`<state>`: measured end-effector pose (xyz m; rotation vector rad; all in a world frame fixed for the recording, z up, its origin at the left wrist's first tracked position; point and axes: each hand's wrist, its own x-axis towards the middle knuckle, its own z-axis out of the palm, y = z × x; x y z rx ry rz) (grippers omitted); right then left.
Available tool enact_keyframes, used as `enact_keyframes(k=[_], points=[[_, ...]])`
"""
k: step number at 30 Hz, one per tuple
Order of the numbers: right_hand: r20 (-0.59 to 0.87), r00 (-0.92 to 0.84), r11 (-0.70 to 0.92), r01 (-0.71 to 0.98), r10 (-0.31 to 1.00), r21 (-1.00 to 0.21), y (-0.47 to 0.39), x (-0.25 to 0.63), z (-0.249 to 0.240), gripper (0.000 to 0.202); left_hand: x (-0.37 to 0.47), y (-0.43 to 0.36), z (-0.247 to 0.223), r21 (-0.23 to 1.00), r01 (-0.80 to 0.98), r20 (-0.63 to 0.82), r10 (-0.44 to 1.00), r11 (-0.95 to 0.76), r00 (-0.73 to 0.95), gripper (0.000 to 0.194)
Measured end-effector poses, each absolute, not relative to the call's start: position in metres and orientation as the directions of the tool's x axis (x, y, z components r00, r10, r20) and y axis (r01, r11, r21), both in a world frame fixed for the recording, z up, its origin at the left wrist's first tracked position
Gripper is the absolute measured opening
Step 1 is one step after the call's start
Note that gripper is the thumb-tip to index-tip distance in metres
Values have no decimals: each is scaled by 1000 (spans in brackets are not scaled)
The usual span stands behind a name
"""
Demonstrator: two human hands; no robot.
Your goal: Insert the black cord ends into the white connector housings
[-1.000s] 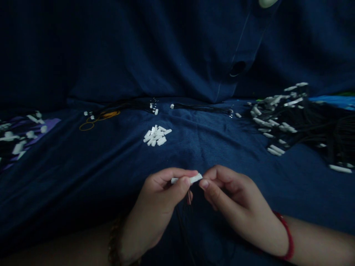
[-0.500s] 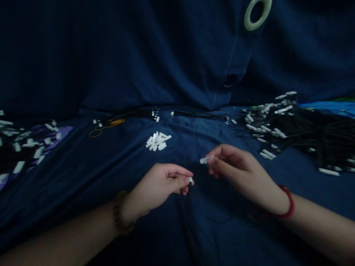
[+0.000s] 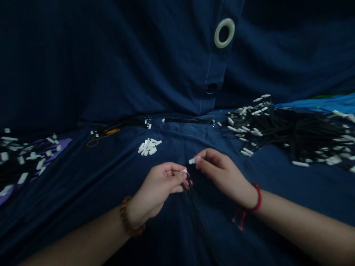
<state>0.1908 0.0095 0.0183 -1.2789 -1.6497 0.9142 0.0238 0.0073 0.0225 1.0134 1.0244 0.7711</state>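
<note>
Dark blue cloth [image 3: 83, 192] covers the work surface. Left hand [image 3: 158, 186] pinches black wires [image 3: 194, 207] at a small white tip; right hand [image 3: 219, 171] grips a white connector [image 3: 192, 161] just beside it. Loose white pieces [image 3: 148, 146] lie beyond; wire heap [image 3: 291, 129] crowds the right edge.

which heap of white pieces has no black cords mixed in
The small heap of white pieces just beyond the left hand; the far-left pile and right pile both lie among black cords.
</note>
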Motion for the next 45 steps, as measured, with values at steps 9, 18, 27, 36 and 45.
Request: enact_keyframes(k=[9,18,27,36,45], points=[[-61,-246,-29,134,967,-991,7,184,-2,19,17,17,6,887,-84,-386,829,454,406,13],[-71,-256,-37,134,964,-990,5,183,-4,20,15,21,4,860,-109,-399,792,498,463,11],[-23,-321,42,193,947,-980,-1,180,-3,21,13,20,-1,890,-154,-326,834,430,444,24],[433,-611,738,629,663,-244,-14,184,24,12,17,20,3,927,-97,-303,875,362,377,17],[404,-864,900,396,299,180,-13,186,25,23,16,13,4,934,-51,-307,866,354,395,17]])
